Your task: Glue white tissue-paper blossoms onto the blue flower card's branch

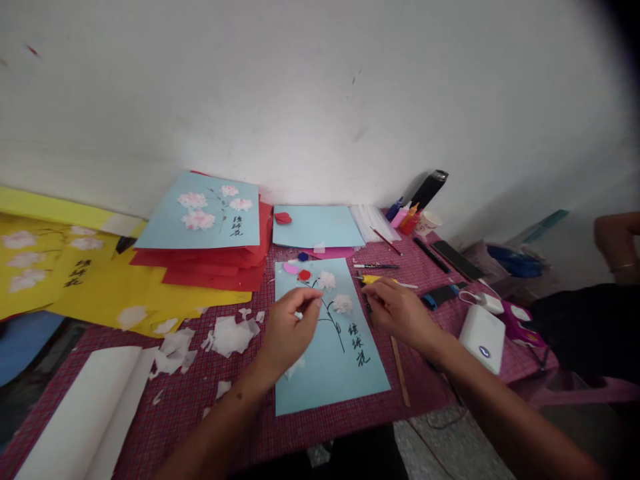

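Observation:
A light-blue sheet (325,387) lies in front of me with a drawn dark branch, black handwritten characters and white paper flowers (343,305). Over its left half is my left hand (295,327), thumb and fingertips pinched together; whatever they hold is too small to make out. My right hand (400,310) hovers by the sheet's right edge, its fingers curled to a pinch with their contents hidden. Just behind those fingers lies a yellow tool (373,279) that looks like a glue gun, a white stick at its rear. Red, blue and pink dabs sit at the sheet's top edge.
Torn white paper (231,335) litters the left side. Behind it rises a stack of red sheets (215,267) topped by a finished blue picture (155,227). Paint bottles (409,219), a black flask (431,190) and a white device (483,337) stand right. Another person's arm (617,250) shows far right.

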`<state>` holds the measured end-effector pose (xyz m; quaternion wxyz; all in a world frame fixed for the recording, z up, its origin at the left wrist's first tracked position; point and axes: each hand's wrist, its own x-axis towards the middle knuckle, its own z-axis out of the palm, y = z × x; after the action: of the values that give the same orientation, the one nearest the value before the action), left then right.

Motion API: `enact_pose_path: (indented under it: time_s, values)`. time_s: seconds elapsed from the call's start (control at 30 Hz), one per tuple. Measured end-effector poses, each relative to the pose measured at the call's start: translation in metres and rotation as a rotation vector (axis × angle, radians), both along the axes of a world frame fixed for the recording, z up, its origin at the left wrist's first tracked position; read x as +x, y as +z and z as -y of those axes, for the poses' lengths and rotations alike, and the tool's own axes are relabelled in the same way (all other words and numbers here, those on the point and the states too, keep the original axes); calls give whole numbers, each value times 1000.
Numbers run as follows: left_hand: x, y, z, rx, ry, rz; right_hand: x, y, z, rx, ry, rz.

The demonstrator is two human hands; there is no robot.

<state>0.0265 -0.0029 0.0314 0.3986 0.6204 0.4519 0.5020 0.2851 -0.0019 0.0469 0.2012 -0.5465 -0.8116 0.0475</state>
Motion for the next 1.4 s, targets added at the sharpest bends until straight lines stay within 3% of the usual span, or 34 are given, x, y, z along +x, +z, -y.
enact_pose_path:
  time_s: [0.13,0.33,0.5,0.67,0.77,0.9,1.13,1.3,1.4]
  values:
    - [-9,2,-10,-59,189,214,-4,-14,26,-77,-18,-104]
    - [-14,-3,-22,-84,267,356,-65,-27,59,-286,64,-93]
    - [-14,-7,-24,-91,256,306,-110,-24,54,-347,110,-80]
    - [-13,-7,-23,-100,220,273,-131,-24,40,-385,78,7]
    - [-13,-7,-22,-112,222,251,-132,-28,36,-401,71,-34]
    - [-13,-7,-22,-129,169,216,-121,-34,35,-416,22,-306]
    - [-13,-10,-21,-213,-102,-37,-93,-37,34,-426,-205,-842]
    - [-6,-13,-15,-259,-296,-82,-84,-33,34,-461,-301,-1014]
    - [-2,-16,-12,-258,-338,-64,-84,-31,34,-453,-293,-1040]
